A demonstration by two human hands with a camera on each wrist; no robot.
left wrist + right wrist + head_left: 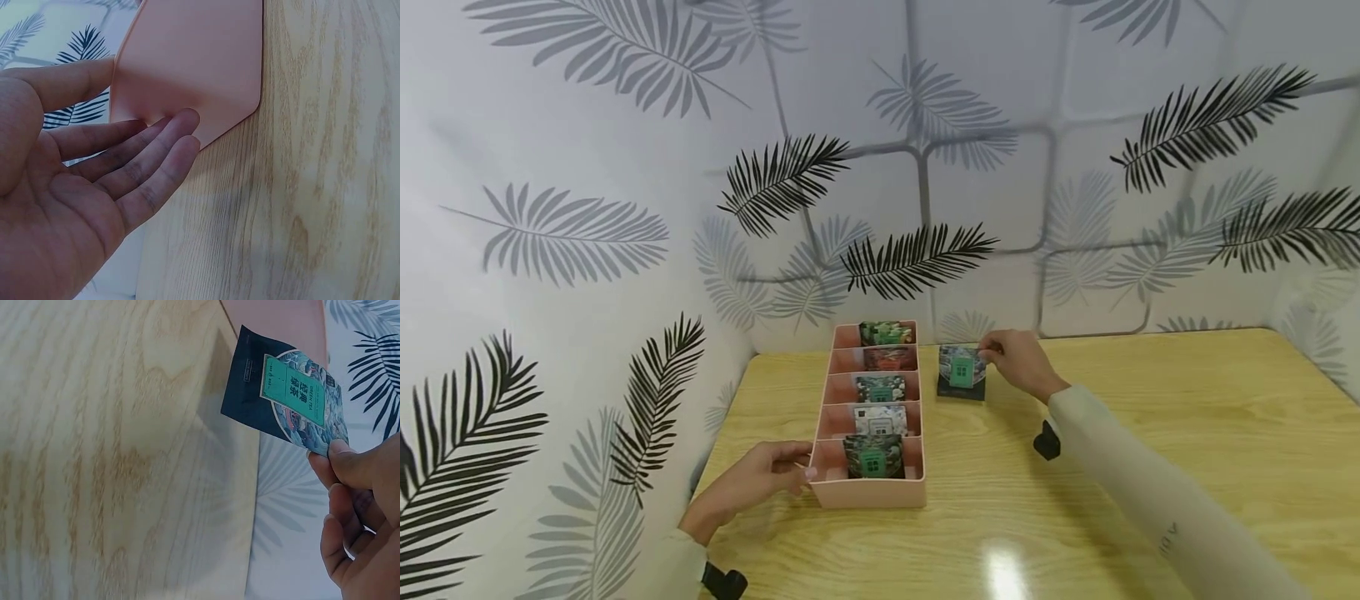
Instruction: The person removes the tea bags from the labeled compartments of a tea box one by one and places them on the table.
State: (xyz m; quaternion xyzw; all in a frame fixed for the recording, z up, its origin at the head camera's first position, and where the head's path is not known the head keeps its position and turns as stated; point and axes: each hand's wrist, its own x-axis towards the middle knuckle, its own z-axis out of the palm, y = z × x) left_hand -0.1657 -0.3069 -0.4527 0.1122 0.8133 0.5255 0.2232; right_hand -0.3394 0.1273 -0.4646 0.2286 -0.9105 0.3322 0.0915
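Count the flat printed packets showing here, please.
At least 6: one dark, green-labelled packet in the right-hand grip; five packets in the pink rectangular box, one per compartment. Others may hide behind them.

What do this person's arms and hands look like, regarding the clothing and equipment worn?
The left hand and right hand are gloveless. The left sleeve and right sleeve are off-white; the right one bears a small dark marking. A black device shows at the right wrist, a similar one at the left.
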